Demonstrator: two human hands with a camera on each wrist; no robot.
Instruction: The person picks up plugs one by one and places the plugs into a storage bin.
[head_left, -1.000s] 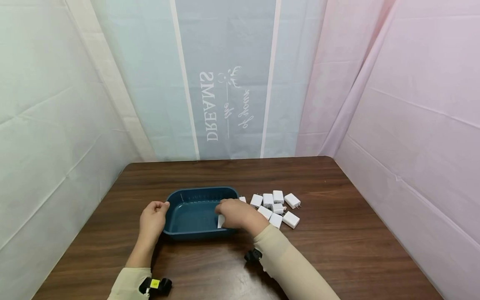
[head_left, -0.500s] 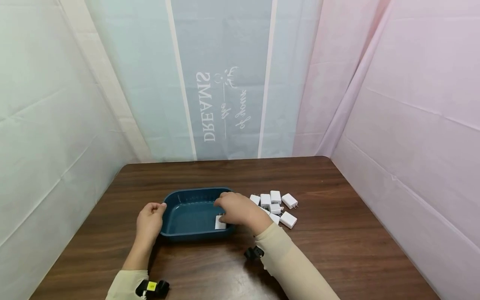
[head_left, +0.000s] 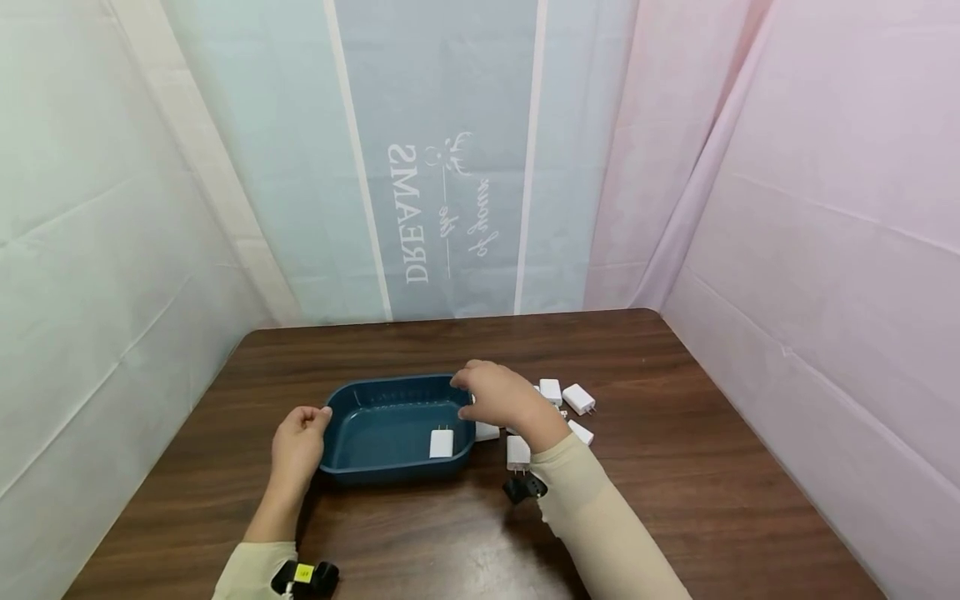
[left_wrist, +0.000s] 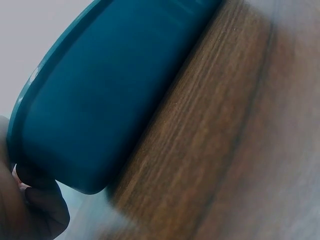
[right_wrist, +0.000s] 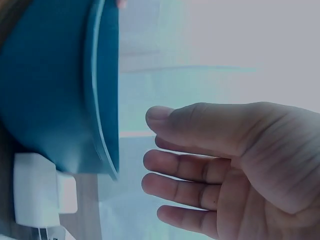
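A dark teal plastic basin [head_left: 390, 475] stands on the table, and one white charger plug [head_left: 442, 443] lies inside it near the front right, prongs pointing away. My left hand [head_left: 297, 442] pinches the basin's left rim between thumb and curled fingers; in the left wrist view that hand [left_wrist: 35, 205] shows at the basin's corner. Above the right rim hovers my right hand [head_left: 506, 404], holding nothing. From the right wrist the hand [right_wrist: 215, 165] appears with thumb and fingers extended and apart from the basin wall [right_wrist: 50, 85].
Right of the basin lie several loose white charger plugs [head_left: 579, 399], some partly hidden by my right hand and wrist. One plug [head_left: 518, 452] lies by the right wrist camera [head_left: 523, 488]. Fabric walls surround the wooden table [head_left: 675, 500] at the back and sides.
My right hand has let go of the white charger plug, leaving it in the basin, and has lifted rightward over the rim. My left hand stays on the left rim.
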